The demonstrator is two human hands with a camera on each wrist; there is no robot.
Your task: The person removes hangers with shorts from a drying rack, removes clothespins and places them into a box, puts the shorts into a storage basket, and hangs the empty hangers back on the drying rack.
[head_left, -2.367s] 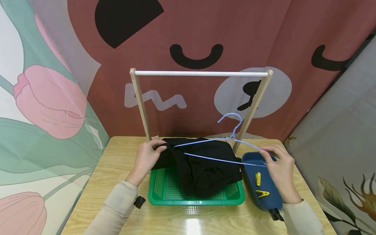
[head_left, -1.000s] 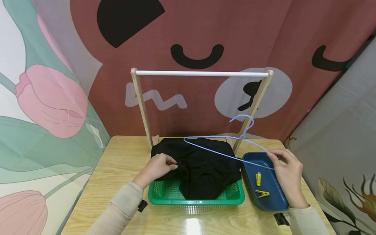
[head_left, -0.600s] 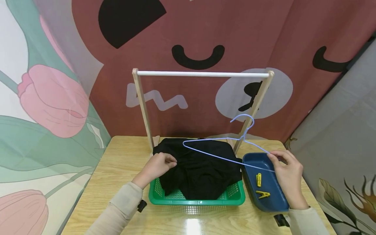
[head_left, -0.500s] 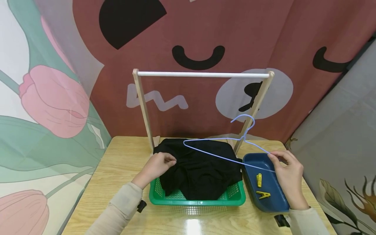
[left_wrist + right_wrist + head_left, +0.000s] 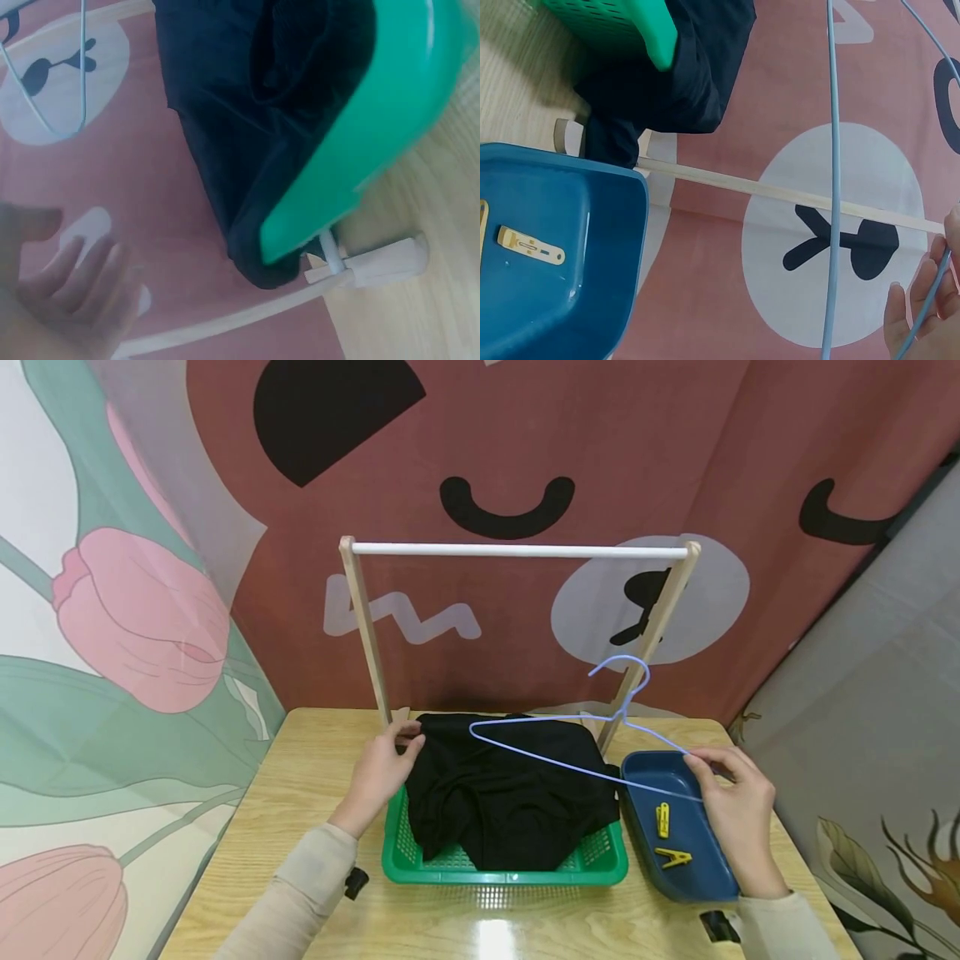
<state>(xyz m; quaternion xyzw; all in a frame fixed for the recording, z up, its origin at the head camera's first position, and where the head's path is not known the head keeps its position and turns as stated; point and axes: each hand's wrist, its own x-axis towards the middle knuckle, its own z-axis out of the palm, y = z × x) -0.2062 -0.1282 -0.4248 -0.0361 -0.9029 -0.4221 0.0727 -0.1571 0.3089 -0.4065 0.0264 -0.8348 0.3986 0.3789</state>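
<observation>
A light-blue clothes hanger (image 5: 555,760) is pinched between thumb and fingers of my right hand (image 5: 735,814), near its right end. It hangs in the air, its hook upward, over a black garment (image 5: 517,810) and the blue tray. The garment lies bunched in a green basket (image 5: 502,877) and drapes over its back edge; its kind is hard to tell. My left hand (image 5: 378,768) hovers at the garment's left edge, thumb and fingers apart. In the left wrist view the left hand (image 5: 75,292) holds nothing and is clear of the cloth (image 5: 225,112).
Behind the basket stands a wooden rack with a white rod (image 5: 517,550). A blue tray (image 5: 690,889) on the right holds a yellow clothespin (image 5: 663,820) and another yellow clothespin (image 5: 673,857). Patterned curtains hang behind and beside the wooden table (image 5: 315,752).
My left hand held the garment's edge up near the hanger's left end, let go, and has now moved back and left. The hanger shifted right, away from the cloth, then stayed nearly still.
</observation>
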